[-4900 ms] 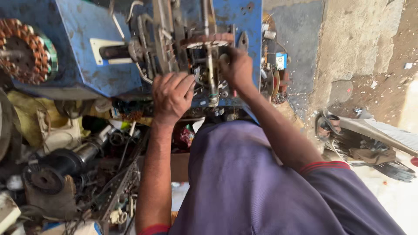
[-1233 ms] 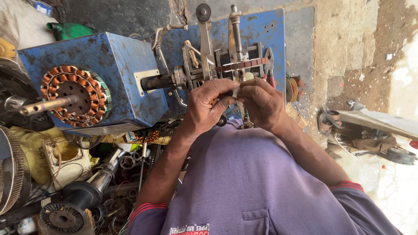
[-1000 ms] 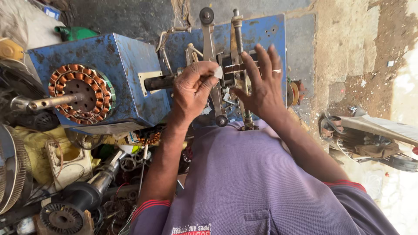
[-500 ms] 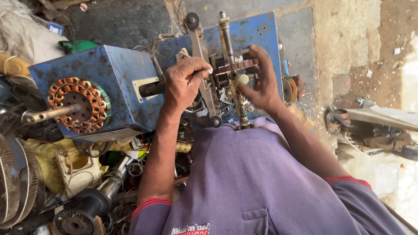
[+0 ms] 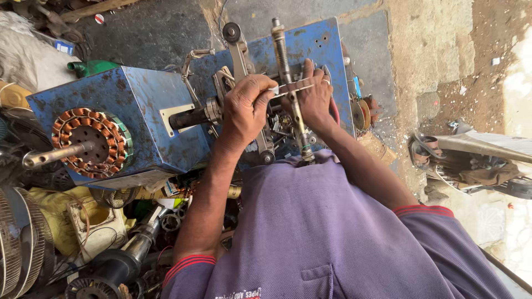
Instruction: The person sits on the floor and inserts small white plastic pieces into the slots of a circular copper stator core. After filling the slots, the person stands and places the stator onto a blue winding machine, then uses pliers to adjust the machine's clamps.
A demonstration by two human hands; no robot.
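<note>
My left hand (image 5: 247,109) is closed, pinching the left end of a small flat metal crossbar (image 5: 291,87) on the front of a blue metal winding machine (image 5: 138,105). On the bar's right end my right hand (image 5: 314,98), with a ring on one finger, curls its fingers just behind an upright threaded rod (image 5: 281,47). The bar crosses that rod. A dark horizontal shaft (image 5: 188,117) sticks out of the machine beside my left wrist. Below the hands, small machine parts are partly hidden by my forearms.
A stator with copper coils (image 5: 91,143) sits on a steel shaft at the machine's left face. A lever arm with a roller (image 5: 231,33) rises beside the rod. Motor parts, a fan guard (image 5: 14,260) and scrap lie at lower left. A stone wall and dirt floor lie to the right.
A second ago my right hand had its fingers spread in front of the rod; now they are closed on the crossbar. My left hand has settled onto the bar's left end. The view shifted slightly.
</note>
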